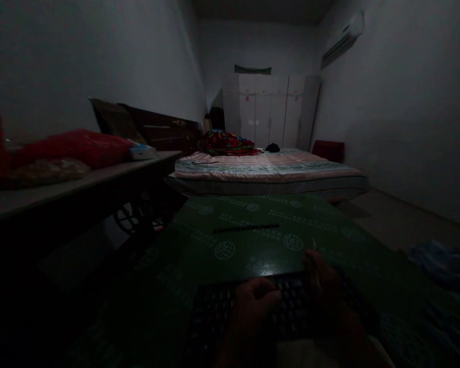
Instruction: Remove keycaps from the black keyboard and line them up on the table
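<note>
Head view finds a black, rectangular keyboard with rows of dark keys [291,296] lying on a glossy green desk printed with pale globe emblems [193,245], at the near side and beneath both hands. Good work here would seem to call for a keyboard held steady against the desk, light contact on one key at a time, and wrists raised enough not to press neighbouring keys. Since the room is very dim, more light on the keys would probably help, and any pointed end is best kept from scratching them.

Over the keyboard's middle, the left hand [255,299] is bent, its thumb and forefinger curving toward each other above the keys; whether they meet or grip anything cannot be told. Over the keyboard's right part, the right hand [324,278] is closed around a slender, pale, stick-like tool [314,245], one tip of which points up and away from the keys.

Beyond the keyboard, well apart from it, a thin, dark row of small pieces [246,228] runs crosswise on the desk; what it is cannot be made out. Farther beyond stands a bed with a pink-and-white striped sheet [260,171].
</note>
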